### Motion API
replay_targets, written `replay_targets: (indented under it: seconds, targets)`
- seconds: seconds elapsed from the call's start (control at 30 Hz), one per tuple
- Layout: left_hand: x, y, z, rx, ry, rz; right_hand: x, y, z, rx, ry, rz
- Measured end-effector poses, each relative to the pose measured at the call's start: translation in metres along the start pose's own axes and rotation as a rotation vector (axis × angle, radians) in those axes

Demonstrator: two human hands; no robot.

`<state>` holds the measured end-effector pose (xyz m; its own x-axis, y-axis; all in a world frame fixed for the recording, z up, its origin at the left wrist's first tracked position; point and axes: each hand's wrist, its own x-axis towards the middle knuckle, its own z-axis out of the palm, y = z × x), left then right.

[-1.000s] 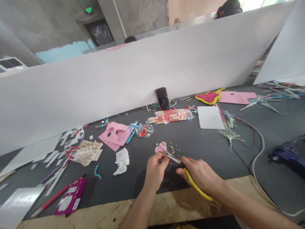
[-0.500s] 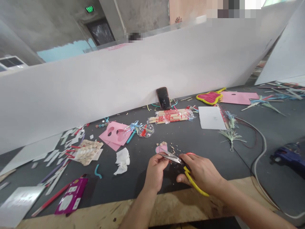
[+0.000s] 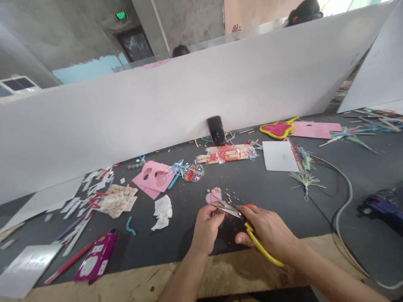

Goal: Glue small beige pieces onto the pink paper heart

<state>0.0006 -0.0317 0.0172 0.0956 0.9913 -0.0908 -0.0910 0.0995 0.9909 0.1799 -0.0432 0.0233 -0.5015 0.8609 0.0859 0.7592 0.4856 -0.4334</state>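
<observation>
My right hand [image 3: 266,228] is wrapped round a pair of scissors [image 3: 232,210] with yellow and red handles. The blades are spread apart and point left, toward the fingertips of my left hand [image 3: 205,226]. Those fingers are pinched together at the blades; whatever sits between them is too small to make out. Just beyond the blades lies a small pink heart-shaped piece [image 3: 213,198] with a dark outline and tiny beige pebbles [image 3: 216,190] along its top edge. More loose pebbles [image 3: 229,195] are scattered to its right on the dark table.
Behind stand a phone [image 3: 216,130] against a white partition [image 3: 141,109] and wrapped sticks [image 3: 225,154]. Leftward lie pink card [image 3: 150,191], crumpled tissue [image 3: 163,212] and a purple packet [image 3: 97,256]. Rightward are a white card [image 3: 280,156], a grey cable [image 3: 349,197] and a blue tool [image 3: 384,209].
The yellow scissor handle has swung slightly outward, lower and to the right. Both hands stay in nearly the same place, and the table items have not moved.
</observation>
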Motion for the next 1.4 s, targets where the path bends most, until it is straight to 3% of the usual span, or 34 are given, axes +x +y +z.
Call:
replay_targets:
  seconds: [0.37,0.5,0.73,0.97,1.17,1.4]
  targets:
    - [0.002,-0.008,-0.002,-0.064,0.062,-0.02,0.005,-0.005,0.004,-0.112,-0.015,0.023]
    - [-0.001,-0.006,0.0,0.039,0.061,-0.003,0.005,-0.004,0.006,-0.084,-0.028,0.07]
    - [-0.002,-0.007,-0.005,0.471,0.155,0.216,0.005,0.003,0.014,-0.135,0.007,0.062]
    - [-0.001,-0.008,-0.006,0.606,0.21,0.436,0.003,-0.001,0.012,-0.106,-0.002,0.057]
    - [0.0,-0.015,-0.007,0.584,0.281,0.491,0.005,-0.005,0.005,-0.056,0.021,0.055]
    - [-0.002,-0.012,-0.006,0.393,0.154,0.368,0.004,-0.002,0.005,-0.049,0.02,0.042]
